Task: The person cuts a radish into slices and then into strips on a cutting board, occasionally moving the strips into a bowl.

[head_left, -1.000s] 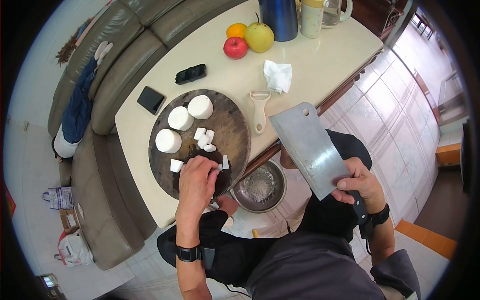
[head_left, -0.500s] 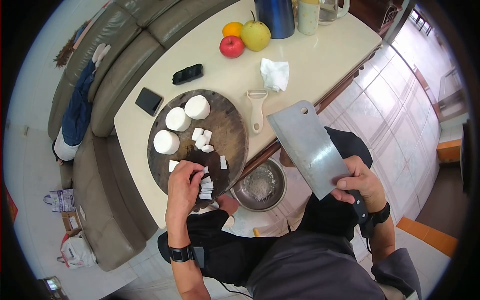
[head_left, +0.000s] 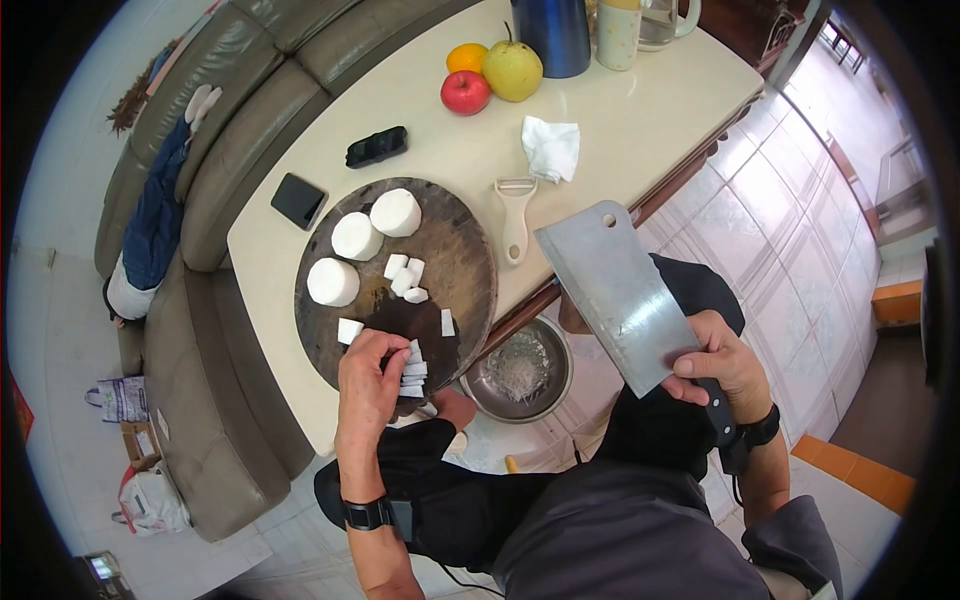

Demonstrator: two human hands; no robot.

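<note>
My left hand [head_left: 372, 368] is over the near edge of a round wooden chopping board [head_left: 455, 250]. Its thumb and fingers are pinched together at the top of a row of thin white radish slices [head_left: 413, 380]. Raised in my right hand [head_left: 728, 362] is a cleaver [head_left: 610, 290], its broad blade held beside the table. Three thick radish rounds [head_left: 357, 237] stand on the board, with several small white chunks [head_left: 405, 278] close by. A single flat slice [head_left: 447, 322] lies apart on the right, and another piece [head_left: 349, 331] touches the left fingers' far side.
A peeler [head_left: 515, 220], a crumpled tissue [head_left: 550, 149], a phone [head_left: 298, 202] and a black object [head_left: 376, 147] lie on the table. Fruit [head_left: 512, 72] and a blue flask [head_left: 552, 40] stand farther back. Below sits a metal bowl [head_left: 555, 398] with shreds. Someone lies on the sofa [head_left: 215, 400].
My left fingers have moved slightly down and closer to the row; the small slice at their tips now sits at the row's top. The cleaver has stayed in place.
</note>
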